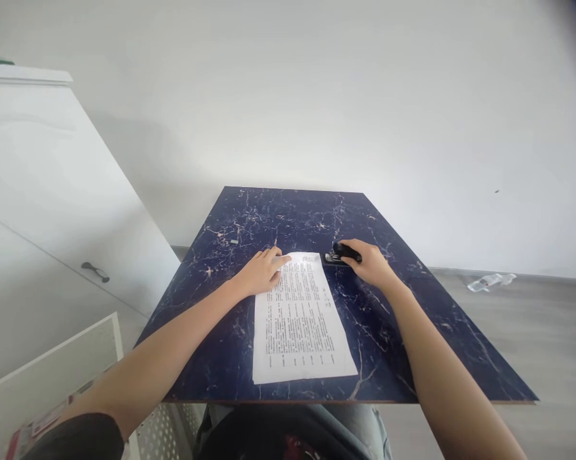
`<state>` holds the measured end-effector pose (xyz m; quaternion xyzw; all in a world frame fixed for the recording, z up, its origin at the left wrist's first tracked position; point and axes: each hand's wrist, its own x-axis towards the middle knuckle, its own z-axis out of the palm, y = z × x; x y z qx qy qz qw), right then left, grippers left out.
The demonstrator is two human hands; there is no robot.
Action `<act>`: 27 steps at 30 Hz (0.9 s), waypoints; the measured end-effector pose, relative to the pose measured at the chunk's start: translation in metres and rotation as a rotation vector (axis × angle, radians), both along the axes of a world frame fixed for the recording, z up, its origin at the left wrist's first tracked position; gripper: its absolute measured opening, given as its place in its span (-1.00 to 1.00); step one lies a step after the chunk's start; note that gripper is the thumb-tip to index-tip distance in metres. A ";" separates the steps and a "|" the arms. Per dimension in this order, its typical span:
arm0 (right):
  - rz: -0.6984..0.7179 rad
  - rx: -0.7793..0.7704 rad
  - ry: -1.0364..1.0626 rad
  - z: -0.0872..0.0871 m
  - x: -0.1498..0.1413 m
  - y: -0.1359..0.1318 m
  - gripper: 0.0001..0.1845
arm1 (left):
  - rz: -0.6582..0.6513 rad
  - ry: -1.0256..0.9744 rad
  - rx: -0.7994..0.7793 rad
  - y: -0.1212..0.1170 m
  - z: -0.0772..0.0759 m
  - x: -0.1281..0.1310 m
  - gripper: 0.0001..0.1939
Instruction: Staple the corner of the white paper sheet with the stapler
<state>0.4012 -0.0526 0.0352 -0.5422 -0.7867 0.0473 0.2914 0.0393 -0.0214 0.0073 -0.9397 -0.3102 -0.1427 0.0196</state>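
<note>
The open left hand [264, 269] rests on the rectangular white printed paper [301, 326] atop the veined dark-blue table [288, 217], the right hand [370, 262] grips the slim black stapler [351, 250] beside the paper's far-right corner, which loose pressure could let skew.

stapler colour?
The stapler is mostly black, with some silvery metal showing at its front; best seen in the head view.

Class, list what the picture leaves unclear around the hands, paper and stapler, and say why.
Wording on the paper: head view, print too small and blurred.
Paper beneath the left hand: head view, covered by that hand.
Part of the stapler: head view, hidden by the right hand.
</note>
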 end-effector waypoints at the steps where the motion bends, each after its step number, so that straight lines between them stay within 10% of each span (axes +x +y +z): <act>1: 0.020 -0.023 -0.035 -0.001 0.007 0.002 -0.57 | -0.001 -0.005 0.006 0.000 0.000 0.000 -0.50; 27: 0.068 -0.141 0.085 0.003 -0.026 -0.004 -0.62 | 0.004 -0.031 -0.070 0.002 0.002 -0.003 -0.55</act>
